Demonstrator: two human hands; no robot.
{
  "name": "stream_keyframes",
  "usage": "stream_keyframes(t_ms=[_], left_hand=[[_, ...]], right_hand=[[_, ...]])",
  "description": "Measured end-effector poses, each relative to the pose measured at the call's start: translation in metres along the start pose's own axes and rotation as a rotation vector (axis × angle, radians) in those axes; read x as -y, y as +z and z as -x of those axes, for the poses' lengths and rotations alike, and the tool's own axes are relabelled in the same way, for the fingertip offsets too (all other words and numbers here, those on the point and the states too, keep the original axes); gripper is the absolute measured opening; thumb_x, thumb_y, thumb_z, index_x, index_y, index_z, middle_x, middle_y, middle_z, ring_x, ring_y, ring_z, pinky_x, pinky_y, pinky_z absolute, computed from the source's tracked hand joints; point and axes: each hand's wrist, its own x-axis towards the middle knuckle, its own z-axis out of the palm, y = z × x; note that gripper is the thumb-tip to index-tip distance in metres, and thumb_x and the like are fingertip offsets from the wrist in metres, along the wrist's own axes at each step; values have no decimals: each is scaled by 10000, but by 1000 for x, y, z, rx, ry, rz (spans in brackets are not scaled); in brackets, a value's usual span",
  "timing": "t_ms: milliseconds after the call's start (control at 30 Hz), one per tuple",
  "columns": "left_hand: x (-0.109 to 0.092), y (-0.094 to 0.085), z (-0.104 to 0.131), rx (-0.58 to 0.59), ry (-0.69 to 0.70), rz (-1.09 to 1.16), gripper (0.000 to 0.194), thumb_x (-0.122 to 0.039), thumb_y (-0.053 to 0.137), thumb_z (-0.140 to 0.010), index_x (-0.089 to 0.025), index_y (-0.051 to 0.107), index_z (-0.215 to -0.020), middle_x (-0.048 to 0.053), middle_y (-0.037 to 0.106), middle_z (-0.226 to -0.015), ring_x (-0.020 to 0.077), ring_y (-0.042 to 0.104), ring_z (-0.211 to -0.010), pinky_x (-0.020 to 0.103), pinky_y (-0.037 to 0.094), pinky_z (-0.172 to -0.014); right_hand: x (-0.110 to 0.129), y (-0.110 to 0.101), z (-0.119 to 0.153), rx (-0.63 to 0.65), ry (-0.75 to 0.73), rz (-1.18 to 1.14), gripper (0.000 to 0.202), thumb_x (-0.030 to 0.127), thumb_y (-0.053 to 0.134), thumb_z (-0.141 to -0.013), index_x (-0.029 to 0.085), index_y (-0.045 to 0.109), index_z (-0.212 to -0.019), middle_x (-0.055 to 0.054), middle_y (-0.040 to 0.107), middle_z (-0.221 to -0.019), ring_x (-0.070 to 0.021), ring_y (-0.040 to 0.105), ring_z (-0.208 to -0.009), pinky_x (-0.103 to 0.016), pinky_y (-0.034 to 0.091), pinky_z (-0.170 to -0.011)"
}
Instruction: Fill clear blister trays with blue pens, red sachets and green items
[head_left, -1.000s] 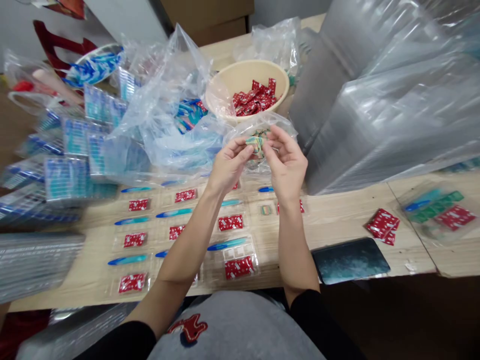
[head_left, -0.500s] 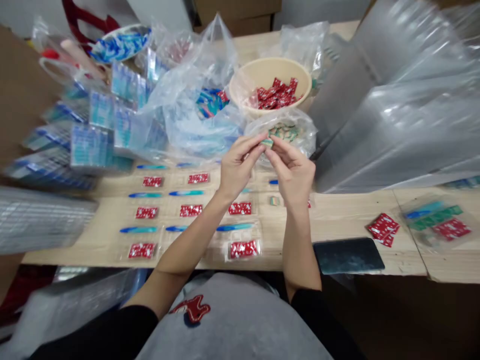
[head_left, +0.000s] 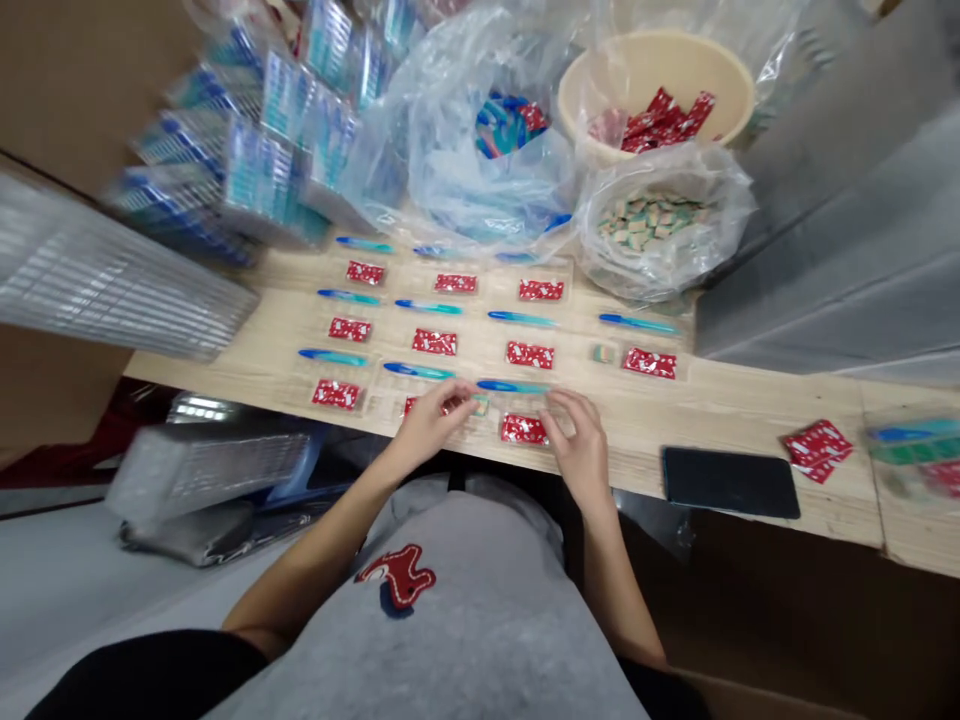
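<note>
1. Tan bowl (head_left: 652,65) and clear bag (head_left: 709,245) sit behind; black phone (head_left: 731,482) lies right.
2. Little block (head_left: 481,406) — just beside left hand (head_left: 429,428), between it and right hand (head_left: 581,450); can't tell if pinched.
3. Right hand curls near red packet (head_left: 523,429) — can't tell if gripping.

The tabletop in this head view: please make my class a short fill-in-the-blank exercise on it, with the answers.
1. The packets in the cream bowl are mostly coloured ____.
2. The black phone lies to the ____ of the right hand.
3. Of the right hand and the left hand, the one closer to the small block between them is the ____.

Missing words: red; right; left.
</note>
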Motion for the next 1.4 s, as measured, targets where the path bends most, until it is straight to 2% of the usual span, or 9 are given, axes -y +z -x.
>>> stream_keyframes(t_ms=[100,267,500,933,1033,1133,1200,1300,1400], left_hand=[[9,10,21,-5,-14,-257,110,-231,567,-850,-195,639,-925,44,712,-896,201,627,-835,371,462,-816],[6,25,33,-56,91,-596,117,-214,557,-883,-231,657,-940,55,731,-917,263,575,-939,437,384,-870],[7,32,36,-80,146,-702,141,-197,544,-894,-220,663,-966,96,704,-1004,294,528,-1003,449,373,-871],[7,27,26,-87,45,-828,94,-232,612,-865,-176,665,-919,130,629,-1064,300,509,-1000,445,403,-862],[5,20,18,-122,103,-641,133,-226,605,-869,-177,646,-985,117,627,-1061,281,516,-1014,439,394,-904],[-4,18,6,-141,130,-225,129,-267,559,-890,-181,631,-955,72,621,-1003,213,547,-964,356,418,-891],[-12,18,1,-138,53,107,181,-343,557,-880,-178,630,-870,43,621,-906,177,565,-881,304,437,-840],[-17,4,0,-192,-162,647,370,-525,585,-823,-160,637,-848,37,634,-818,161,587,-782,290,454,-792],[-13,-49,23,-212,-255,1114,561,-672,576,-755,-150,657,-945,93,683,-947,214,634,-919,333,464,-867]], right_hand=[[-13,2,22,-68,-45,202,197,337,563,-893,226,685,-1000,-134,636,-1130,-287,561,-1108,-529,440,-979],[-22,6,43,-49,-48,317,240,335,509,-926,208,676,-1044,-168,572,-1212,-294,508,-1182,-543,415,-1002],[-25,9,47,-73,-54,318,246,347,499,-934,213,670,-1051,-157,572,-1194,-285,514,-1186,-519,427,-1003],[-28,10,49,-93,-67,340,295,391,495,-939,181,669,-1051,-163,581,-1194,-271,525,-1158,-502,429,-987],[-23,1,39,-182,-106,317,266,387,515,-931,181,666,-1006,-154,599,-1167,-259,552,-1119,-478,458,-951],[-8,-7,11,-288,-168,276,278,338,469,-953,189,657,-814,-118,646,-1053,-239,591,-1043,-459,470,-931],[11,0,-16,-304,-220,234,288,301,405,-971,182,663,-919,-130,629,-1119,-240,575,-1101,-467,456,-962],[55,48,-50,-176,-357,141,379,266,340,-981,184,518,-1306,-167,489,-1373,-255,456,-1296,-503,402,-1040],[103,130,-47,101,-632,-32,457,291,376,-976,215,401,-1426,-143,452,-1449,-261,382,-1372,-544,322,-1110]])
